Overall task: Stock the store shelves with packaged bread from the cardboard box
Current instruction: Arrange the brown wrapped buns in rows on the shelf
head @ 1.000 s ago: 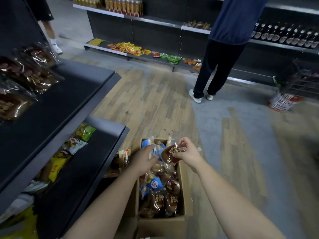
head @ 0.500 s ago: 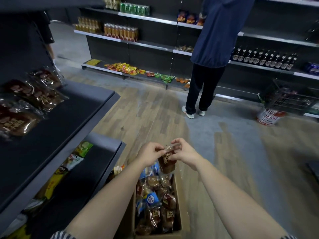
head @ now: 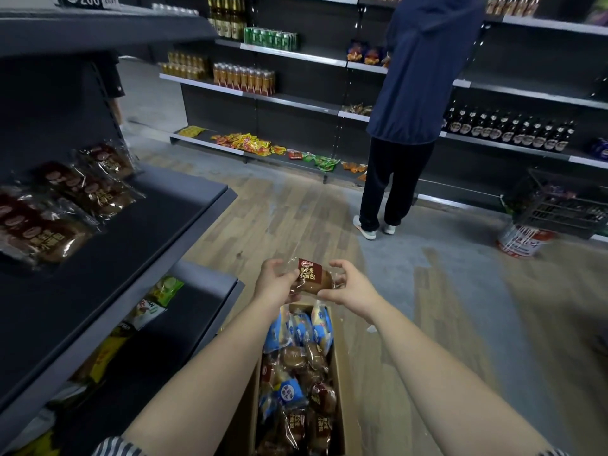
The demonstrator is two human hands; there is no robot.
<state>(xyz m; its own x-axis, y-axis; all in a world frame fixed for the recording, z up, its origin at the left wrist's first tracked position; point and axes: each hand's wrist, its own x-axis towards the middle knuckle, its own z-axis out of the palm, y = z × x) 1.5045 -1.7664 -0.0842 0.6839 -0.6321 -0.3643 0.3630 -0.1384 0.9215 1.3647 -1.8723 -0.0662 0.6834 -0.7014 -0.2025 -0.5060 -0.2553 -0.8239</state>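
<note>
Since a second ago both hands have come up out of the box with one pack between them, and my head has lifted too, so more of the aisle shows ahead

Biggest thing near me is the dark shelf [head: 108,258] running along my nine o'clock, its upper tier sticking out towards me. It already carries a row of brown bread packs [head: 85,189] laid flat and overlapping, from about nine round to ten o'clock, with bare shelf between them and the front edge. I judge that bare stretch is where this one should go, in line with its own kind. Across the wooden floor [head: 296,218] at one o'clock a person in a blue top [head: 424,87] stands facing the far shelves, well apart from me.

At six o'clock, right below my forearms, the cardboard box [head: 343,373] sits open on the floor just beside the shelf foot, handy for reaching down and turning left. It holds plenty more bread, blue wrappers at the far end and brown ones nearer me, so by my reckoning the job is nowhere near done.

Above the far end of the box I hold the small bread pack [head: 311,279], label up, level, clear of everything else. I think I'm holding it by both ends to square it before setting it down.

My left hand [head: 274,284] is curled round its left end, fingers wrapped close. My right hand [head: 353,287] is half closed, fingers arched over and thumb under, pinching the right end of the wrapper
</note>
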